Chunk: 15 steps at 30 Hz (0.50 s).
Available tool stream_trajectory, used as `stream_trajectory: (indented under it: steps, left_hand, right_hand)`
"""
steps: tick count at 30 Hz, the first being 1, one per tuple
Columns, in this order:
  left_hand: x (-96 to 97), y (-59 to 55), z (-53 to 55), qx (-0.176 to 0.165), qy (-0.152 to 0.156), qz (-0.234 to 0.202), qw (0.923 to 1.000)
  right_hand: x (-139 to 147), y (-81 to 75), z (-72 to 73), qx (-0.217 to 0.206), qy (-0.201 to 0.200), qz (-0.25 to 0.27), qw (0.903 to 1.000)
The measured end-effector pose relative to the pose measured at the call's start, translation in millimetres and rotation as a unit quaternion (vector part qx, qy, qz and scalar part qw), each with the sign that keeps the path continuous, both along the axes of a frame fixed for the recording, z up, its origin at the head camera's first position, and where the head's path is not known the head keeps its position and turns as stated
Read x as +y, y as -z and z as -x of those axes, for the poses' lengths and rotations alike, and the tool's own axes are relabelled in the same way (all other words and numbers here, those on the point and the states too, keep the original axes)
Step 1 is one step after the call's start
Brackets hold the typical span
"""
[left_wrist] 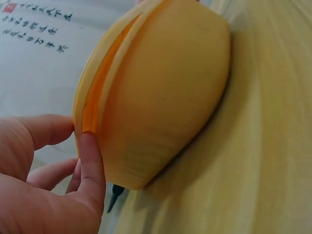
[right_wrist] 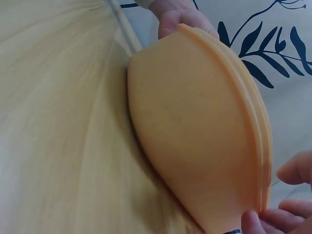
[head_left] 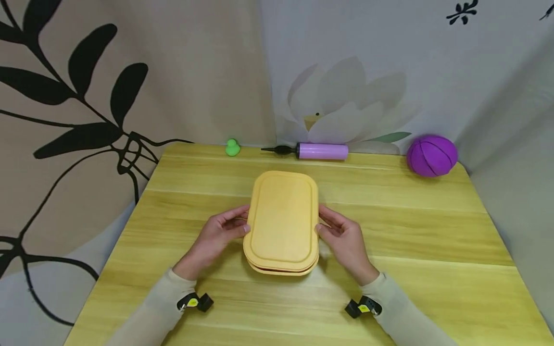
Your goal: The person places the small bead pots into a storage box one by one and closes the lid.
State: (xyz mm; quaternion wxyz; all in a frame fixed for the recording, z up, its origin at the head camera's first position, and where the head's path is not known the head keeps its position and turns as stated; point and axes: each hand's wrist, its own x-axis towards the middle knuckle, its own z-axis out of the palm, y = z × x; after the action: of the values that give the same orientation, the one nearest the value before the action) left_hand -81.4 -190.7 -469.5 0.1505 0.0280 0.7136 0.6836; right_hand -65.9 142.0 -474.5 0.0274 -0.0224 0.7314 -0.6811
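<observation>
A yellow-orange plastic food box [left_wrist: 165, 92] stands on the wooden table between my hands, its rounded rectangular lid [head_left: 284, 218] on top. In the left wrist view a gap shows between lid and box rim; along the right side the lid lies close against it. My left hand [head_left: 216, 235] pinches the lid's left edge, thumb on the edge and a fingertip at the gap. At the opposite edge, my right hand [head_left: 346, 238] has its fingertips under the rim and its thumb just over the lid. The inside of the box is hidden.
Along the back edge of the table [head_left: 411, 293] lie a small green double-lobed object [head_left: 232, 147], a purple hand pump [head_left: 322, 151] with a black nozzle, and a purple ball [head_left: 432, 155] at the right. A patterned curtain [head_left: 207, 72] hangs right behind them.
</observation>
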Motion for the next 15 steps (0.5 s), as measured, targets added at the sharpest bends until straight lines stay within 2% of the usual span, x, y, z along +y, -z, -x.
stream_trajectory:
  steps: [7,15]
  left_hand:
    - [0.8,8.7,-4.2,-0.025,0.0,-0.002,0.9997]
    - [-4.7,8.3,-7.3,-0.015,0.0,-0.001,0.9999]
  right_hand:
    - [2.9,6.9,-2.3,-0.004,-0.011,0.011,0.9999]
    - [-0.5,12.8,-3.6,0.008,-0.029,0.025,0.9992]
